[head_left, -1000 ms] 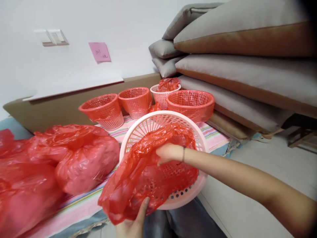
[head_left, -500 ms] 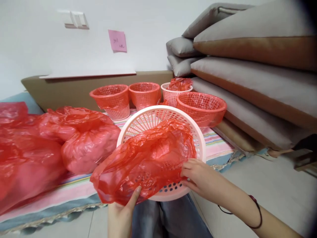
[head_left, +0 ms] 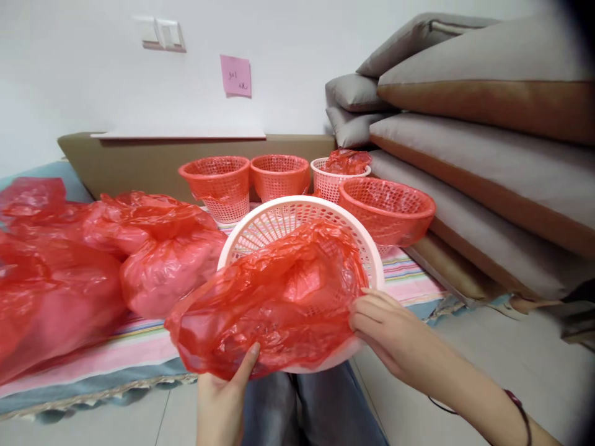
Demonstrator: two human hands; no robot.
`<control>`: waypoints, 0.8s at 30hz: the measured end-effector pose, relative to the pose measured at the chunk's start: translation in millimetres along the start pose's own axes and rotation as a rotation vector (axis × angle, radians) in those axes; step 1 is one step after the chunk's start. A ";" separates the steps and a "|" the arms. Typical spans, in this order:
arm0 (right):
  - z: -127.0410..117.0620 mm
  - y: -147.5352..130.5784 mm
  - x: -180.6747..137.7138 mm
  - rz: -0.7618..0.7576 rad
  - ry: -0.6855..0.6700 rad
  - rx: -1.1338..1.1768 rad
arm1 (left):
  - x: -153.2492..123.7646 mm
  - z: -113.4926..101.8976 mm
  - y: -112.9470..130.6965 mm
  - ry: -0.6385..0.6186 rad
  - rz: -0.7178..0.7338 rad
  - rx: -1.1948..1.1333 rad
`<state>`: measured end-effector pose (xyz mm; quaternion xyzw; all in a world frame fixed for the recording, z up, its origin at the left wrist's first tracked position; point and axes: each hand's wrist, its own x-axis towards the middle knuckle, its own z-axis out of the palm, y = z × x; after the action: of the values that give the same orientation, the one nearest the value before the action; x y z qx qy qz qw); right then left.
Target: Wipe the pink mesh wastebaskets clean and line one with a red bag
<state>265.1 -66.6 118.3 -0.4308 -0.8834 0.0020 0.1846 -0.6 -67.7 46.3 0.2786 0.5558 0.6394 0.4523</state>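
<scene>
I hold a pale pink mesh basket (head_left: 283,220) tilted toward me over my lap. A thin red plastic bag (head_left: 274,303) is draped inside it and over its near rim. My left hand (head_left: 223,402) grips the basket's lower edge from below, thumb pressing the bag against it. On the right, my right hand (head_left: 385,328) has its fingers curled on the rim, pinching the bag's edge there.
Three bag-lined baskets (head_left: 218,186) (head_left: 279,175) (head_left: 388,207) and a pink one with a crumpled bag (head_left: 341,170) stand on a striped mat (head_left: 409,275). Stuffed red bags (head_left: 153,248) lie left. Stacked grey cushions (head_left: 488,124) rise right. A brown board (head_left: 139,161) lines the wall.
My right hand came out of the basket's inside and moved to its right rim. The bag has been spread further over the near edge. The view shifted left.
</scene>
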 end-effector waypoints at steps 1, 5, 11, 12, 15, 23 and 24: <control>-5.4 0.8 -4.2 -0.011 0.047 0.016 | 1.5 -0.3 0.2 0.008 0.004 0.001; -15.1 6.3 -23.3 -0.050 0.204 0.012 | 6.6 0.4 2.6 0.027 0.006 -0.012; 0.7 21.9 -46.3 0.024 0.225 -0.068 | 6.0 3.3 6.0 0.056 0.020 -0.034; 6.6 24.8 -48.0 0.041 0.236 -0.063 | 5.2 4.0 6.2 0.061 0.023 -0.036; 28.0 31.4 -46.5 0.095 0.296 -0.022 | 2.6 6.2 6.4 0.064 -0.003 -0.035; 72.2 36.5 -15.5 0.235 0.542 0.102 | 5.9 -0.8 2.2 -0.041 -0.022 -0.014; 75.3 36.3 -12.9 0.245 0.548 0.116 | 7.2 -2.7 1.4 -0.043 -0.023 -0.008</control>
<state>275.3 -41.9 38.0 -0.5071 -0.7406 -0.0418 0.4388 -6.3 -62.5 46.0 0.2841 0.5465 0.6303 0.4726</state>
